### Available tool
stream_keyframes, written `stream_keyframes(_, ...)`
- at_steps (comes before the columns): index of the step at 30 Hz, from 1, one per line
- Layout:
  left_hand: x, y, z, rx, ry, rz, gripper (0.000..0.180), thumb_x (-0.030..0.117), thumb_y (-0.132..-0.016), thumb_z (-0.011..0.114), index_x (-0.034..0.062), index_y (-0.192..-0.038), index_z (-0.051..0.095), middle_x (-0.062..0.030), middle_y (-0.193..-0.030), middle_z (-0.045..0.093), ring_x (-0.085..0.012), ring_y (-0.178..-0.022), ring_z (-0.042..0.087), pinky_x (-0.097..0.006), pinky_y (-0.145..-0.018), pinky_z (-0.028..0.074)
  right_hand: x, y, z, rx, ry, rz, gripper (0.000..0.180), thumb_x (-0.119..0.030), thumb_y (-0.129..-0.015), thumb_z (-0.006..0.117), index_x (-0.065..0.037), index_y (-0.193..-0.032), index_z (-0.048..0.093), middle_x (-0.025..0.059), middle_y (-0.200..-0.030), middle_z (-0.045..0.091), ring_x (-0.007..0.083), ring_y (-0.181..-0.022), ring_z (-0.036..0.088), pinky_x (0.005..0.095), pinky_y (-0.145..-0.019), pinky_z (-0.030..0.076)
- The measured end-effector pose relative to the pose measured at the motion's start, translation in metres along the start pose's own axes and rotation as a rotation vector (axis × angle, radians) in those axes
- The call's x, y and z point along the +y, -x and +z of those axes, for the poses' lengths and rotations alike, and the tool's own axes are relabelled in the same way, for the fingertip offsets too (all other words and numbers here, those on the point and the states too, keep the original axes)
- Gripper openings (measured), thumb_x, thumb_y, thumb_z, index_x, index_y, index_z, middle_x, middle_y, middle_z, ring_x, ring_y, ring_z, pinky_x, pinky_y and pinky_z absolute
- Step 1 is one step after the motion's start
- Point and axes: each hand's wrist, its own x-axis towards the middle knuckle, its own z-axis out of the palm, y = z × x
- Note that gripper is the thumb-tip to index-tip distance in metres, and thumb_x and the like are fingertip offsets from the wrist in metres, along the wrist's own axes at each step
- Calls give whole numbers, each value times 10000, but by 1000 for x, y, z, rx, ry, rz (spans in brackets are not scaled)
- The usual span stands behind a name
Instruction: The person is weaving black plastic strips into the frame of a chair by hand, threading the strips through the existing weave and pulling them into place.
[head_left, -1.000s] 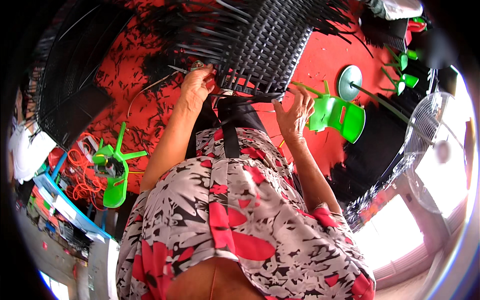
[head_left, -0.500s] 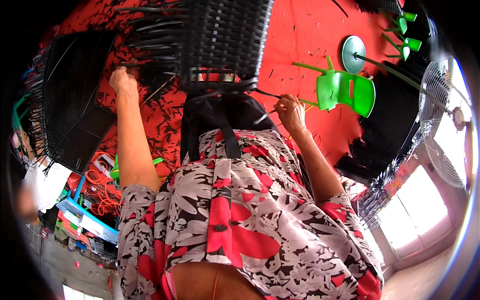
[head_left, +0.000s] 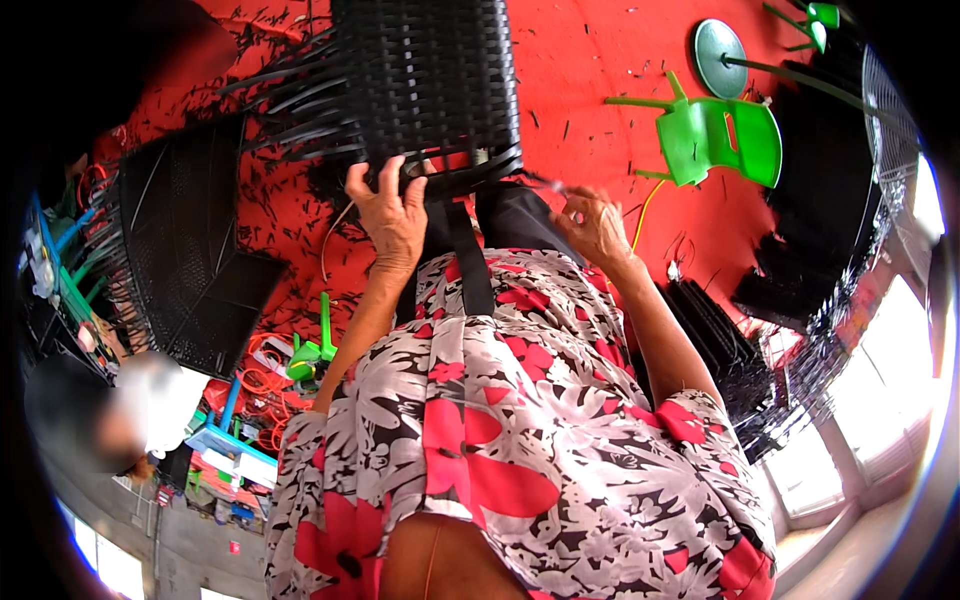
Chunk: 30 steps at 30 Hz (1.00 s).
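Observation:
A black woven panel (head_left: 425, 80) stands before me, with long loose strips (head_left: 300, 110) fanning out from its left side. At its near lower edge is my left hand (head_left: 392, 222), open, the fingers spread and the tips at the woven edge. Whether it touches a strip there cannot be made out. My right hand (head_left: 600, 232) is closed in a pinch to the right of the panel's near corner. From that corner a thin black strip (head_left: 540, 178) runs to its fingertips, slightly blurred.
A green plastic chair (head_left: 690, 150) lies on the red floor (head_left: 570, 60), near a round fan base (head_left: 720, 58). Another dark woven piece (head_left: 190, 240) stands at left. Orange cord (head_left: 270, 405) lies nearby. A person (head_left: 160, 400) is at far left. Cut black scraps litter the floor.
My left hand has come from the far left of the loose strips to the panel's near edge, its fingers spreading. My right hand stays beside the near corner. The view has shifted slightly.

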Motion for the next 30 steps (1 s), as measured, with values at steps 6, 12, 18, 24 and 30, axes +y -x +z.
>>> stream_keyframes(6, 41, -2, 21, -120, 24, -61, 450, 141, -707, 748, 132, -1108, 543, -190, -1111, 360, -353, -982, 443, -414, -773, 450, -46, -15, -25, 550, -42, -156, 128, -92, -747, 611, -72, -870, 636, 101, -1116, 568, 300, -995, 501, 412, -801, 367)
stream_keyframes(12, 34, -2, 18, -126, -43, 12, 488, 138, -717, 740, 140, -1145, 508, -194, -1134, 339, -358, -994, 448, -429, -785, 442, -26, -59, -10, 225, 37, -436, 243, 20, -715, 612, -82, -935, 629, 119, -1114, 525, 311, -959, 544, 404, -744, 488)
stream_keyframes(18, 42, -19, -10, -38, -254, 290, 271, 101, -777, 664, 69, -1034, 584, -178, -1180, 412, -380, -1014, 471, -437, -850, 412, -40, -87, -4, 84, -374, -530, 184, 51, -695, 619, -20, -864, 600, 96, -949, 587, 273, -781, 621, 348, -693, 513)
stream_keyframes(24, 81, -16, -27, -336, 249, 169, 219, 168, -855, 630, -5, -983, 591, -120, -896, 600, -231, -814, 610, -304, -692, 480, -59, -73, -24, -79, -472, -479, 189, 40, -695, 579, -25, -872, 561, 98, -891, 587, 263, -745, 607, 345, -668, 502)
stream_keyframes(30, 93, -2, -67, -911, 259, -285, 118, 71, -837, 592, -27, -902, 598, -61, -728, 612, -126, -638, 598, -265, -581, 477, -65, -36, -26, 97, -147, -764, 231, -97, -656, 681, -67, -860, 575, 65, -883, 576, 266, -848, 542, 367, -736, 474)
